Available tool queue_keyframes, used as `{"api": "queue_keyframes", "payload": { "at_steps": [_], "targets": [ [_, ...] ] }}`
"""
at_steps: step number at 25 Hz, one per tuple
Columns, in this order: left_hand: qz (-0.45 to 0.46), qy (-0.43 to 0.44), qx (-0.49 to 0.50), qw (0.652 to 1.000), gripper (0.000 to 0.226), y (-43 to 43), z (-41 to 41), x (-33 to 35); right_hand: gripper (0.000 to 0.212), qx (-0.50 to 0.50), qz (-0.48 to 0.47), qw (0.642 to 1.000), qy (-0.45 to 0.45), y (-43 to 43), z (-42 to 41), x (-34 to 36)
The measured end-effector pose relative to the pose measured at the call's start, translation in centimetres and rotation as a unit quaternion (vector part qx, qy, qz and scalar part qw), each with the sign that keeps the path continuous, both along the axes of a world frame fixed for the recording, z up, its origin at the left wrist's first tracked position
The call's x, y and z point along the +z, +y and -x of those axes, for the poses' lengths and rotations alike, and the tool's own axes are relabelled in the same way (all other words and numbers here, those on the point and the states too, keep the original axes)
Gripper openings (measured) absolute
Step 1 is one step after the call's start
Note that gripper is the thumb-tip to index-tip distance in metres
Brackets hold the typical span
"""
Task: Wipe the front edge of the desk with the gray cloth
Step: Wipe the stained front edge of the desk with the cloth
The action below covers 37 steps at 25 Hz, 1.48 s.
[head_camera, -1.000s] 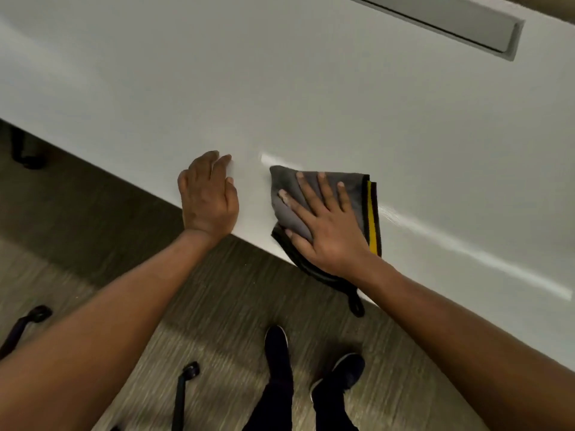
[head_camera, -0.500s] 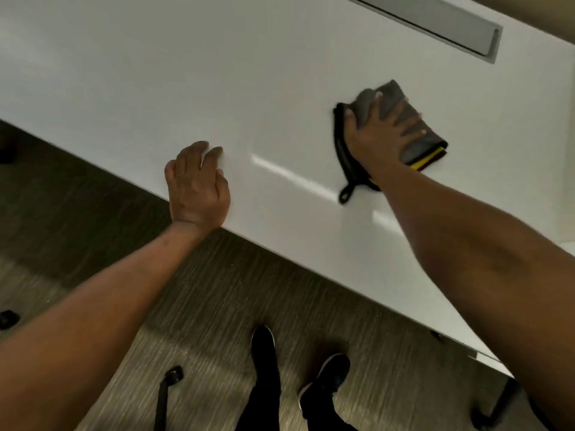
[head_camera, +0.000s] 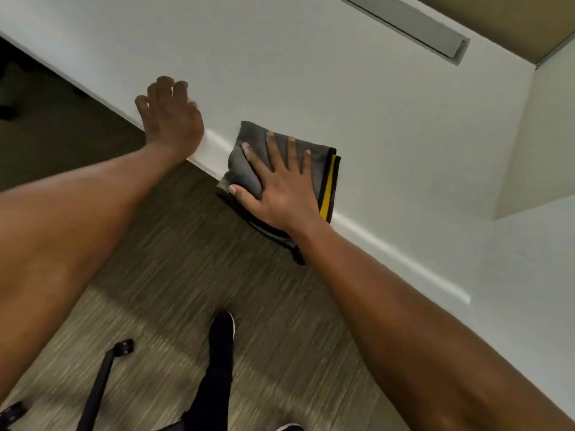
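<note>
A folded gray cloth [head_camera: 249,144] with a black and yellow border lies over the front edge of the white desk [head_camera: 342,104]; part of it hangs below the edge. My right hand [head_camera: 280,188] presses flat on the cloth, fingers spread, thumb hooked around its lower left fold. My left hand [head_camera: 171,119] rests flat on the desk's front edge to the left of the cloth, fingers apart, holding nothing. A short strip of bare edge separates the two hands.
A gray cable slot [head_camera: 410,26] runs along the desk's far side. A white panel [head_camera: 535,144] stands at the right. Below lie carpet [head_camera: 193,275], a black chair leg with caster [head_camera: 109,368], and my dark shoe [head_camera: 221,331].
My right hand has pulled the cloth back from the desk's far middle to the front edge, beside my left hand. My left hand stays at the edge.
</note>
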State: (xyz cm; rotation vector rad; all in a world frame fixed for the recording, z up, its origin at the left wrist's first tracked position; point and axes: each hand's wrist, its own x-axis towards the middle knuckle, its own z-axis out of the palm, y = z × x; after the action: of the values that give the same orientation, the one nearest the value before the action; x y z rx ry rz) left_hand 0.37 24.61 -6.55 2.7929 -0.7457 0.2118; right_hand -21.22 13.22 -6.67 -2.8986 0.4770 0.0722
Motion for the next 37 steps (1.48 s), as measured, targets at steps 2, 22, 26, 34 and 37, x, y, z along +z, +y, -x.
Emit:
{"api": "queue_keyframes", "payload": {
  "at_steps": [2, 22, 26, 34, 37],
  "targets": [
    [-0.019, 0.012, -0.027, 0.999, 0.045, -1.7, 3.6, -0.2, 0.088, 0.014, 0.032, 0.999, 0.010, -1.9, 6.4, -0.1],
    [0.019, 0.042, -0.076, 0.996, 0.048, 3.4, -4.4, -0.7, 0.102, -0.042, 0.097, 0.993, 0.045, -0.2, 5.4, -0.6],
    [0.193, 0.127, -0.052, 0.972, 0.048, 3.6, -6.0, -0.4, 0.103, -0.027, 0.094, 0.995, 0.024, 3.9, -5.3, -0.8],
    [0.270, 0.146, -0.016, 0.951, 0.045, 3.3, -4.4, -0.1, 0.103, -0.015, 0.066, 0.997, 0.020, 7.0, -13.4, -0.9],
    [0.248, 0.100, -0.021, 0.963, 0.053, 2.4, -0.6, -0.8, 0.097, 0.005, 0.061, 0.998, 0.003, 5.4, -9.3, -1.0]
  ]
}}
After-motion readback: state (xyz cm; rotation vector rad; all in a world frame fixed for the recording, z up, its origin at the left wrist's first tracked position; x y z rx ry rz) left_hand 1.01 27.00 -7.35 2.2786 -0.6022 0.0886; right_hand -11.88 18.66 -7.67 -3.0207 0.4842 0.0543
